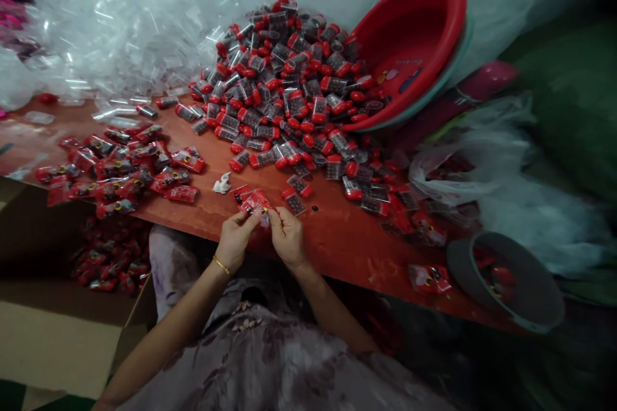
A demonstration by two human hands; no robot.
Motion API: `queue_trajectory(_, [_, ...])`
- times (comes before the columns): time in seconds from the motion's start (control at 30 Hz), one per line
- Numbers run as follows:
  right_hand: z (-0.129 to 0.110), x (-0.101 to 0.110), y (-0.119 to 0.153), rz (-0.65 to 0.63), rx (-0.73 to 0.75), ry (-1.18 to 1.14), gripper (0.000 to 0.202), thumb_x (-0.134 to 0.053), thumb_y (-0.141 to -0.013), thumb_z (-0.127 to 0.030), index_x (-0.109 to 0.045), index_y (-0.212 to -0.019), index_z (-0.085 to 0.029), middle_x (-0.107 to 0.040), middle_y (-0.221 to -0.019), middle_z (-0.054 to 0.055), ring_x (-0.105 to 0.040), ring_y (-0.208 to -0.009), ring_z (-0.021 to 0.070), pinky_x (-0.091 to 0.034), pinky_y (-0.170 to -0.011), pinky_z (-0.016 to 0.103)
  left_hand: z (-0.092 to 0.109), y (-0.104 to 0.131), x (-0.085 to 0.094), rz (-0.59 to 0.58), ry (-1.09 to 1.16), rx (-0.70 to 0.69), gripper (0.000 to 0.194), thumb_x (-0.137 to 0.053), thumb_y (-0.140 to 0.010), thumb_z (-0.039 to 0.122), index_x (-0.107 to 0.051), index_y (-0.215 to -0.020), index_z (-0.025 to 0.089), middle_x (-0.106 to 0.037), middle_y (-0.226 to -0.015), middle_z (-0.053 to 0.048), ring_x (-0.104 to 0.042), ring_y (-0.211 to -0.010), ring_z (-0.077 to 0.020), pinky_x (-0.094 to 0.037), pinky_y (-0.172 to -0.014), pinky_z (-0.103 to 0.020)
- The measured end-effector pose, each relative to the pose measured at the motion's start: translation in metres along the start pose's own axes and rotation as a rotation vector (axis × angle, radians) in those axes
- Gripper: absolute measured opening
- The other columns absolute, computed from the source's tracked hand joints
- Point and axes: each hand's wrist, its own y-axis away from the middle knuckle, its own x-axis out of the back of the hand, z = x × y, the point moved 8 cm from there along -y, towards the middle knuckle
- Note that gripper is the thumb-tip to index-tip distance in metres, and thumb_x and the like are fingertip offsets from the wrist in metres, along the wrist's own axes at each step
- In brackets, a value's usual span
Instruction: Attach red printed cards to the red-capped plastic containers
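Orange tabletop (332, 237), hands (234, 241) (289, 241) pinching red packet (254, 200) near front edge, bare surface rightward

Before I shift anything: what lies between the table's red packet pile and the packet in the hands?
In the head view, a small crumpled white scrap lies on the tabletop between the packet pile and the held packet.

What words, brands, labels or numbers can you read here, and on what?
None is readable.
Red basin: faint lettering inside, too blurred.
Pink object: white marks, too blurred.
Red packet in left hand and right hand: print too small.
Packet pile: print too small and blurred.
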Motion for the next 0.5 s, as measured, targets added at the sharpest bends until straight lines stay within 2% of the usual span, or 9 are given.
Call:
queue_trajectory(0.1, [-0.006, 0.005, -0.005, -0.043, 0.097, 0.056, 0.033, -0.035, -0.094, -0.035, -0.060, -0.077, -0.020, -0.064, -0.070, 0.003, -0.058, -0.068, 0.0149, -0.043, -0.067, 0.026, 0.002, -0.001, 0.002, 0.025, 0.057, 0.032, 0.043, -0.086, -0.040, 0.038, -0.070, -0.069, 0.011, -0.069, -0.067, -0.003, -0.060, -0.060, -0.0108, -0.050, -0.063, -0.024])
queue_trajectory(0.17, [-0.002, 0.015, -0.011, -0.043, 0.123, 0.174, 0.031, -0.036, -0.094, -0.036, -0.061, -0.087, -0.019, -0.067, -0.081, 0.006, -0.059, -0.079, 0.0177, -0.043, -0.075, 0.030, 0.006, -0.004, 0.004, 0.040, 0.077, 0.034, 0.044, -0.087, -0.039, 0.037, -0.069, -0.069, 0.011, -0.070, -0.067, -0.003, -0.062, -0.060, -0.0114, -0.050, -0.062, -0.023])
queue_trajectory(0.27, [0.019, 0.033, -0.023, -0.037, 0.053, 0.505, 0.035, -0.051, -0.087, -0.043, -0.060, -0.104, -0.014, -0.066, -0.101, 0.013, -0.056, -0.091, 0.0254, -0.040, -0.080, 0.037, 0.008, -0.009, 0.001, 0.016, 0.105, 0.084, 0.043, -0.088, -0.040, 0.035, -0.068, -0.071, 0.011, -0.070, -0.067, -0.004, -0.063, -0.060, -0.0126, -0.051, -0.062, -0.024])
queue_trajectory(0.33, [0.035, 0.038, -0.027, -0.079, 0.006, 0.694, 0.041, -0.057, -0.082, -0.040, -0.058, -0.111, -0.011, -0.063, -0.110, 0.017, -0.054, -0.094, 0.0293, -0.039, -0.079, 0.041, 0.006, -0.010, -0.004, -0.017, 0.119, 0.135, 0.040, -0.087, -0.045, 0.035, -0.067, -0.071, 0.012, -0.070, -0.067, -0.004, -0.064, -0.061, -0.0137, -0.051, -0.063, -0.025])
queue_trajectory(0.4, [0.046, 0.040, -0.027, -0.124, 0.009, 0.771, 0.038, -0.056, -0.083, -0.032, -0.058, -0.113, -0.010, -0.062, -0.113, 0.018, -0.053, -0.095, 0.0302, -0.039, -0.079, 0.041, 0.005, -0.009, -0.008, -0.038, 0.121, 0.174, 0.037, -0.085, -0.049, 0.036, -0.066, -0.070, 0.012, -0.070, -0.066, -0.005, -0.065, -0.062, -0.0146, -0.052, -0.062, -0.025])
queue_trajectory(0.5, [0.051, 0.043, -0.020, -0.132, 0.049, 0.702, 0.032, -0.050, -0.085, -0.027, -0.060, -0.108, -0.008, -0.066, -0.104, 0.018, -0.057, -0.091, 0.0285, -0.042, -0.079, 0.040, 0.005, -0.006, -0.011, -0.055, 0.105, 0.193, 0.037, -0.084, -0.051, 0.038, -0.066, -0.071, 0.012, -0.070, -0.067, -0.005, -0.065, -0.063, -0.0147, -0.051, -0.060, -0.024])
